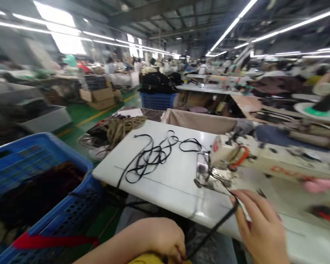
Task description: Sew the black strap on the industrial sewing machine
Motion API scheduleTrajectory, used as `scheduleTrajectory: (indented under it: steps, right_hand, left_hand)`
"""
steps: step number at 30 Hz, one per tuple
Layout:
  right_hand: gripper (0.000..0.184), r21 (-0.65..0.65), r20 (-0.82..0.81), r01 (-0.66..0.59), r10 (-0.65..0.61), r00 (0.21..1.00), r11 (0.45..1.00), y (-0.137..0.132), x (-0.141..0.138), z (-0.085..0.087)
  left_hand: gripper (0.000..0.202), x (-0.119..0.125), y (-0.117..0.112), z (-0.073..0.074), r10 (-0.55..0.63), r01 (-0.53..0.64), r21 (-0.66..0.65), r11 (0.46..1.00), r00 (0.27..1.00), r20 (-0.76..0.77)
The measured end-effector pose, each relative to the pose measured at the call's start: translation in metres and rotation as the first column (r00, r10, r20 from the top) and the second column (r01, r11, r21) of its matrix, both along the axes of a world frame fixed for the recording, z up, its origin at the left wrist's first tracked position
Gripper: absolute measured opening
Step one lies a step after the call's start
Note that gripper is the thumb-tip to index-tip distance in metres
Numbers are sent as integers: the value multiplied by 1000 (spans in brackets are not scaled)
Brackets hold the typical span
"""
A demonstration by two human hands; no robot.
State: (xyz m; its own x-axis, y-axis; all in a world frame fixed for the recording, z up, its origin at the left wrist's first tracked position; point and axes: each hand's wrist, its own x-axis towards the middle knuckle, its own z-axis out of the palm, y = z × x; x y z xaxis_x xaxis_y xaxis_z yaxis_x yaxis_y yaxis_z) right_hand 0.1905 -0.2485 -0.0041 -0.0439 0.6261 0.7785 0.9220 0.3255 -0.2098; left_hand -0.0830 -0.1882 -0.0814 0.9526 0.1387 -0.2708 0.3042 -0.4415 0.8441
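My left hand (pixel 165 237) is low at the bottom centre, fingers curled and pinched on the lower end of a thin black strap (pixel 212 231). That strap runs up and right to my right hand (pixel 260 227), whose fingers pinch it near the white sewing machine's (pixel 264 161) presser foot (pixel 202 171). On the white table (pixel 170 183) to the left lies a loose tangle of black straps (pixel 151 156). Yellow fabric shows under my left hand.
A blue plastic crate (pixel 44 205) with dark cloth and a red strip stands at the left. Beyond the table lie tan cords (pixel 118 130), beige fabric (pixel 200 121), cardboard boxes and another blue crate (pixel 157 100). Other workstations and people fill the blurred background.
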Motion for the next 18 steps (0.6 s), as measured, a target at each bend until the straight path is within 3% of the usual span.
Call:
scheduleTrajectory:
  steps: [3, 6, 9, 12, 15, 18]
  right_hand:
    - [28, -11, 47, 75, -74, 996, 997, 3, -5, -7]
    - [32, 10, 21, 23, -24, 1000, 1000, 10, -16, -12]
    - [34, -4, 46, -91, 91, 995, 996, 7, -24, -10]
    - [31, -24, 123, -160, 162, 979, 987, 2, -26, -8]
    - [26, -47, 159, -162, 167, 973, 986, 3, -21, -10]
    - [23, -118, 137, -80, 96, 986, 990, 11, -13, -20]
  left_hand:
    - [15, -6, -8, 1, -15, 15, 34, 999, 1000, 17]
    - [54, -6, -10, 20, 135, -134, 70, 989, 991, -5]
    - [76, 7, -9, 37, 250, -243, -87, 966, 966, 73]
    - [63, 28, -6, 45, 316, -267, -219, 938, 921, 228]
    - [39, 46, -4, 50, 372, -327, -187, 927, 868, 328]
    - [42, 56, -6, 59, 249, -205, -162, 965, 909, 334]
